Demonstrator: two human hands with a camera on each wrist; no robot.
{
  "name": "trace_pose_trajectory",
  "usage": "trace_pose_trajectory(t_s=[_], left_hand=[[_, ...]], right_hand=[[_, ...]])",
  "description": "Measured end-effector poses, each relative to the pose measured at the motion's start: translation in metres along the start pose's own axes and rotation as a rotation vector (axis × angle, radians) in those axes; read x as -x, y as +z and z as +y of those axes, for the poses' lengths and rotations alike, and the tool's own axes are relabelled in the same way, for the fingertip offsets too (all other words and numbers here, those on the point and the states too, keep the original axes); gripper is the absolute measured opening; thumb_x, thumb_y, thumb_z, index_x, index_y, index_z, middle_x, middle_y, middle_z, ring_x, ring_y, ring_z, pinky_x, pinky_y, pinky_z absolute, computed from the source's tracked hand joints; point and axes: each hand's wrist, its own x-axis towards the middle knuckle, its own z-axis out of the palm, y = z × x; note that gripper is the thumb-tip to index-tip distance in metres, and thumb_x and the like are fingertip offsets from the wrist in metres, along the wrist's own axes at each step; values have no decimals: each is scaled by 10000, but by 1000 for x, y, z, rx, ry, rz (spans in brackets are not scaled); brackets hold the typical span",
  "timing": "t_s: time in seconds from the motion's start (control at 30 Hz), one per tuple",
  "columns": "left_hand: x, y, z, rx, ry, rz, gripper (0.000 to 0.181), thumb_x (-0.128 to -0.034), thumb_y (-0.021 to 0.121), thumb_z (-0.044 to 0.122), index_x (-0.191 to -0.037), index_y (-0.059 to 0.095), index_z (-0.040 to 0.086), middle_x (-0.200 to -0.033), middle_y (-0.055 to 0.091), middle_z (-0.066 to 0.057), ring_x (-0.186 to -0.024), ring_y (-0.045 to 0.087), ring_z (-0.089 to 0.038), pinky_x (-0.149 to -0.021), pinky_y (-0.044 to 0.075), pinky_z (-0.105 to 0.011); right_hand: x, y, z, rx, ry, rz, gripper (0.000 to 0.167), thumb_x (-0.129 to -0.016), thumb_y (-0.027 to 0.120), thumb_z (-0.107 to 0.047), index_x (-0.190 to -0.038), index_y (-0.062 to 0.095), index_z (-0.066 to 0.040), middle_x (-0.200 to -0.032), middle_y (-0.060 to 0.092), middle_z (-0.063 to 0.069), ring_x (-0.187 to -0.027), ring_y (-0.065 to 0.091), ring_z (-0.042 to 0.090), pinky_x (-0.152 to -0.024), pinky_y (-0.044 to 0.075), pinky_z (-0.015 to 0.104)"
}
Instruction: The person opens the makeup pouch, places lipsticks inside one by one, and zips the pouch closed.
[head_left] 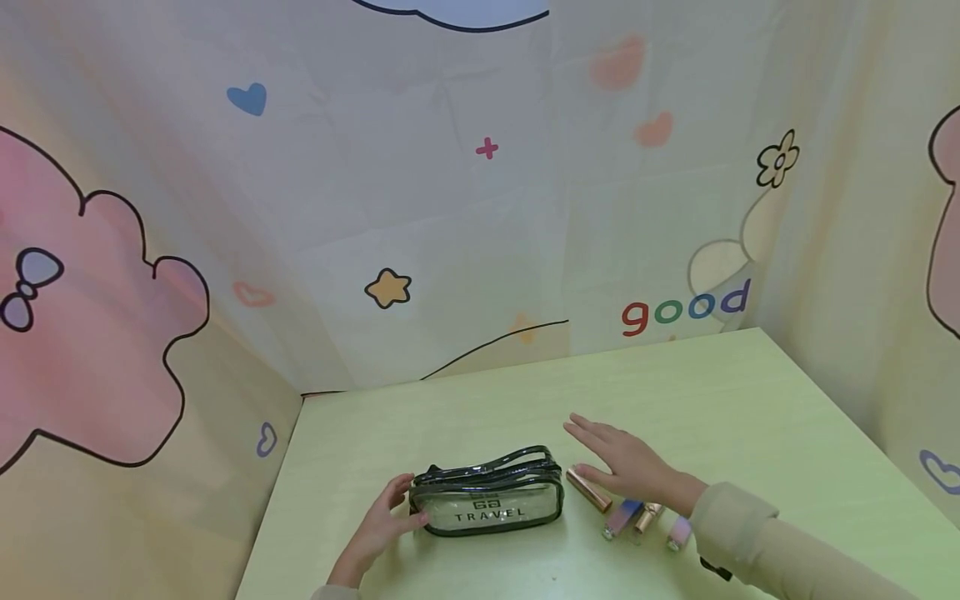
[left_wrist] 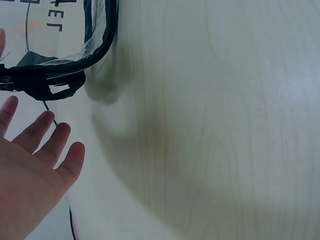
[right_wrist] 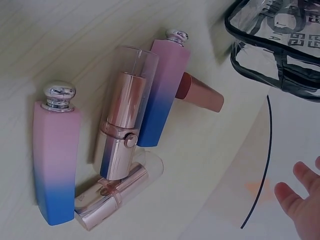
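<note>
A clear travel pouch [head_left: 495, 504] with black piping and the word TRAVEL stands on the table. At its left end is my left hand [head_left: 382, 529], fingers loosely bent; the thumb lies at the front corner, and in the left wrist view several fingertips [left_wrist: 75, 152] stand apart from the pouch. My right hand [head_left: 637, 467] is held with fingers extended above a rose-gold tube [head_left: 589, 490], holding nothing. Under the right forearm lie two pink-to-blue tubes [right_wrist: 56, 160] with silver knobs and two clear-capped rose-gold lipsticks [right_wrist: 125, 115], one crossing below the other.
The pale wooden table [head_left: 675, 392] meets a printed curtain [head_left: 465, 217] at the back, and more curtain hangs at both sides. A small black item [head_left: 716, 569] shows beneath the right sleeve.
</note>
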Motion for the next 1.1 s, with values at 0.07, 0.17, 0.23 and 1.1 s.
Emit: trace_pose_trajectory(t_s=[0.07,0.17,0.23,1.1], left_hand=[[0,1,0,-12,-1,1,712,-695,733,178,-1294,367,57,-1341,362,-239,-1223,322,-439,-943,277,-602],[1,1,-1,-25,-1,7,676,-694,735,187,-1261,396,45,-1312,402,-224,-1203,353,-432,-940,302,-580],[1,1,-2,-23,7,15,635,-699,731,176,-1233,417,40,-1283,433,-220,-1186,379,-423,-933,327,-561],[-4,-1,16,-80,56,6,446,-715,712,144,-1107,516,64,-1125,575,-163,-1084,498,-318,-835,437,-442]], right_hand=[[0,1,-2,-9,0,-3,588,-845,545,-367,-1345,375,-110,-1375,395,97,-1189,450,270,-882,424,471],[0,2,-3,-26,4,-10,587,-847,540,-371,-1348,371,-115,-1379,390,93,-1190,450,264,-878,426,470],[0,2,-4,-36,7,-11,583,-848,540,-370,-1346,374,-116,-1380,389,91,-1190,450,262,-874,428,472],[4,10,-11,-54,18,-91,564,-867,520,-334,-1357,354,-111,-1394,367,95,-1197,447,260,-888,430,449]])
